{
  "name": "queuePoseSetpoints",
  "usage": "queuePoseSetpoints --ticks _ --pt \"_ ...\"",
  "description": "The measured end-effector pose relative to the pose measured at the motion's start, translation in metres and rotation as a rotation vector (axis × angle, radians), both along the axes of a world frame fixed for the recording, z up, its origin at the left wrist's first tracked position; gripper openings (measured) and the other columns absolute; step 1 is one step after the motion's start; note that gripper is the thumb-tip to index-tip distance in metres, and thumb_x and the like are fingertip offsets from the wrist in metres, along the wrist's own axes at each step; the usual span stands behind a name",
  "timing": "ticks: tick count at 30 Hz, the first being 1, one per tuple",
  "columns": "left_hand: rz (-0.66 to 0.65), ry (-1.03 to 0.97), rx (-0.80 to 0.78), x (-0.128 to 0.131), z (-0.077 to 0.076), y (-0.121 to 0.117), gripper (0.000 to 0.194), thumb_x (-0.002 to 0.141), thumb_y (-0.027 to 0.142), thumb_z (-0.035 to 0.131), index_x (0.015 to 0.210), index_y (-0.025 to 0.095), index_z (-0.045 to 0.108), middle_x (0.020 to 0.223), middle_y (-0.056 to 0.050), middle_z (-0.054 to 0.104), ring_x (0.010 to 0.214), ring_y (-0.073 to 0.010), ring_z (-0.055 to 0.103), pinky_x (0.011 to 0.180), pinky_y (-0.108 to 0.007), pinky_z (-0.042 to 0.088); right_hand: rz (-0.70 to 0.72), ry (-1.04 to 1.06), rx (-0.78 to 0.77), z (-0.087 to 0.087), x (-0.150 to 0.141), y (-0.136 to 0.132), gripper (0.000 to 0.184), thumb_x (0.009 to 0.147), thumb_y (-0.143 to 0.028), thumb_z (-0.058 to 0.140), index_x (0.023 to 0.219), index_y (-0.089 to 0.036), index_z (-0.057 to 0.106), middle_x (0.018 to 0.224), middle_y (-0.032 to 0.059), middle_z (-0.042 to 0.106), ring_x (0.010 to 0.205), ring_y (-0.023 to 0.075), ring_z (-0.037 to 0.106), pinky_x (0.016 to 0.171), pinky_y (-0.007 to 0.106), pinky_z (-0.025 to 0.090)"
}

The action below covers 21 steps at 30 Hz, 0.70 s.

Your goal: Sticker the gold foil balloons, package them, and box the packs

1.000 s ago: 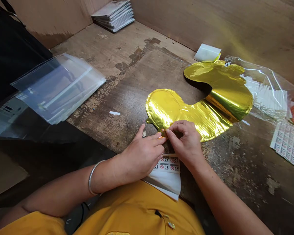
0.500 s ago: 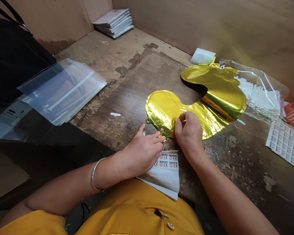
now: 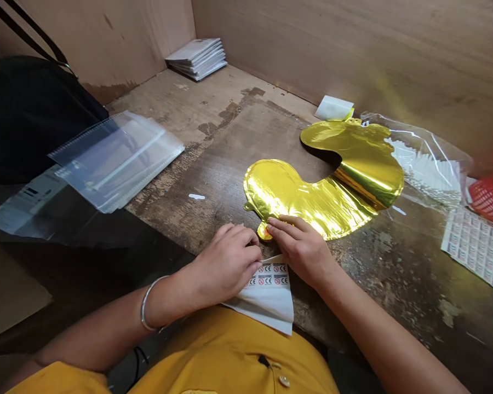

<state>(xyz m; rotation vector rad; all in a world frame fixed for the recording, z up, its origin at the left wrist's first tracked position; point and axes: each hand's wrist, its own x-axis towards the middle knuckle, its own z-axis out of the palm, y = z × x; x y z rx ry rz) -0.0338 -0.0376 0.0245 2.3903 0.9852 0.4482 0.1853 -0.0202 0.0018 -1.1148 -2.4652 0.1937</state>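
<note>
A flat gold foil balloon [image 3: 312, 191] lies curved on the worn wooden table [image 3: 230, 142]. My right hand [image 3: 302, 249] rests with its fingers stretched flat on the balloon's near tab. My left hand [image 3: 225, 265] is curled beside it, fingertips at the top edge of a white sticker sheet [image 3: 269, 293] printed with small CE labels. That sheet hangs over the table's near edge onto my yellow clothing. Whether the left fingers pinch a label is hidden.
A stack of clear plastic bags [image 3: 115, 158] lies at the left beside a black bag [image 3: 28, 115]. White packets [image 3: 199, 57] are stacked in the far corner. At the right are a crinkled clear bag [image 3: 427, 164], a red basket [image 3: 491, 191] and another label sheet [image 3: 476, 246].
My right hand let go of the balloon's folded edge and now lies flat on its near tab. My left hand drew back to the sticker sheet. The balloon lies flatter.
</note>
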Motion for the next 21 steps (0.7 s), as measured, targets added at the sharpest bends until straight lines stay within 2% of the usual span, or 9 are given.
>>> queuePoseSetpoints --ticks 4,9,12,16,18,21 --pt "-0.003 -0.012 -0.015 0.001 0.001 0.001 0.017 0.092 0.024 0.053 0.087 0.017 0.067 0.099 -0.007 0.061 0.099 -0.0221 0.055 0.094 -0.042 0.042 -0.090 0.192 -0.085 0.001 -0.002 0.006 0.019 0.089 -0.013 0.056 0.098 -0.020 0.071 0.103 0.0088 0.075 0.097 0.0211 0.068 0.084 0.039 0.058" --pt "-0.012 0.003 -0.035 0.003 0.002 0.000 0.015 0.091 0.022 0.054 0.086 0.016 0.066 0.099 -0.008 0.060 0.098 -0.0229 0.054 0.091 -0.042 0.044 -0.248 0.347 -0.326 0.007 0.002 0.014 0.008 0.083 -0.024 0.065 0.075 -0.022 0.068 0.083 0.0039 0.073 0.079 0.0189 0.068 0.074 0.034 0.054" --pt "-0.015 0.016 -0.030 0.004 0.003 0.001 0.015 0.091 0.021 0.054 0.084 0.016 0.066 0.099 -0.008 0.060 0.099 -0.0236 0.054 0.090 -0.042 0.045 -0.332 0.352 -0.431 0.009 0.005 0.019 0.019 0.082 -0.034 0.066 0.068 -0.020 0.065 0.074 0.0023 0.069 0.069 0.0170 0.063 0.067 0.030 0.048" --pt "0.006 0.018 0.006 0.004 0.007 0.000 0.013 0.090 0.020 0.055 0.085 0.016 0.067 0.105 -0.010 0.060 0.104 -0.0256 0.054 0.090 -0.044 0.047 -0.382 0.347 -0.550 0.016 0.005 0.025 0.041 0.089 -0.047 0.052 0.060 -0.019 0.060 0.056 -0.0010 0.054 0.055 0.0124 0.048 0.054 0.026 0.036" --pt "0.020 0.006 0.044 0.004 0.009 0.000 0.012 0.089 0.020 0.056 0.085 0.016 0.067 0.114 -0.011 0.059 0.112 -0.0274 0.052 0.095 -0.046 0.047 -0.407 0.369 -0.614 0.020 0.005 0.027 0.046 0.089 -0.051 0.050 0.058 -0.018 0.057 0.052 -0.0019 0.046 0.052 0.0112 0.041 0.050 0.026 0.031" --pt "-0.026 -0.012 0.106 0.007 0.010 0.005 0.014 0.090 0.019 0.054 0.085 0.015 0.067 0.134 -0.015 0.052 0.129 -0.0294 0.045 0.110 -0.050 0.037 -0.423 0.463 -0.738 0.023 0.006 0.032 0.044 0.082 -0.057 0.057 0.063 -0.018 0.059 0.055 -0.0020 0.048 0.053 0.0110 0.040 0.049 0.025 0.031"
